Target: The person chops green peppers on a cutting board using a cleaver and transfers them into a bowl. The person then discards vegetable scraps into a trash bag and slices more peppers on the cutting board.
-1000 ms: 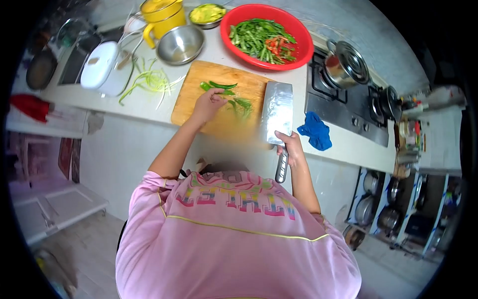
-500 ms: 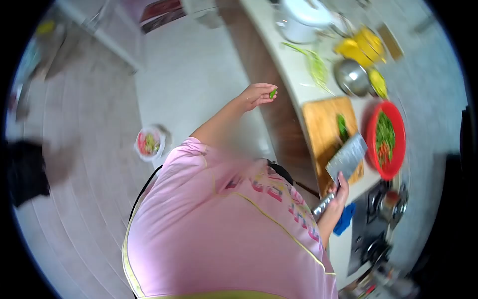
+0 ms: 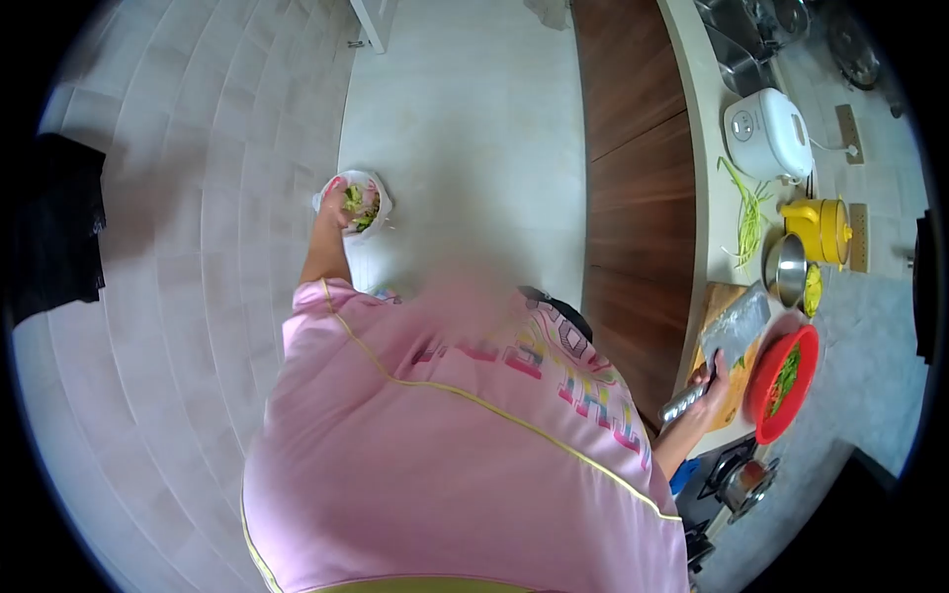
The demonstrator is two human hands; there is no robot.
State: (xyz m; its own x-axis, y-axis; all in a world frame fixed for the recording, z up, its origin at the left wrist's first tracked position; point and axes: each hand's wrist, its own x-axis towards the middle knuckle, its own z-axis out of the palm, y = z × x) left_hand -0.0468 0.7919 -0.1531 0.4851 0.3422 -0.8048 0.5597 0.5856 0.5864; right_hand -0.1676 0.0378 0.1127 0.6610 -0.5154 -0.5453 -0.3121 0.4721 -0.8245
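My left hand (image 3: 337,204) is over the left side of a small white-lined bin (image 3: 384,206) on the floor, which contains green and reddish scraps. Its fingers are small and blurred, so whether they hold anything is unclear. On the right, my right hand (image 3: 715,383) grips the handle of a cleaver (image 3: 736,331). The broad blade is over the wooden cutting board (image 3: 714,304) and hides part of it. A bit of green pepper (image 3: 737,364) shows on the board beside the blade.
Along the counter are a white rice cooker (image 3: 768,134), green trimmings (image 3: 751,222), a yellow pot (image 3: 816,230), a steel bowl (image 3: 787,270), a red basin (image 3: 786,383) with cut vegetables and a stove with a pot (image 3: 743,486). Brown cabinet fronts (image 3: 643,198) stand below.
The view has turned left, away from the counter. My left hand has moved from the board to the floor bin, carrying a green piece midway. My right hand has kept the cleaver.
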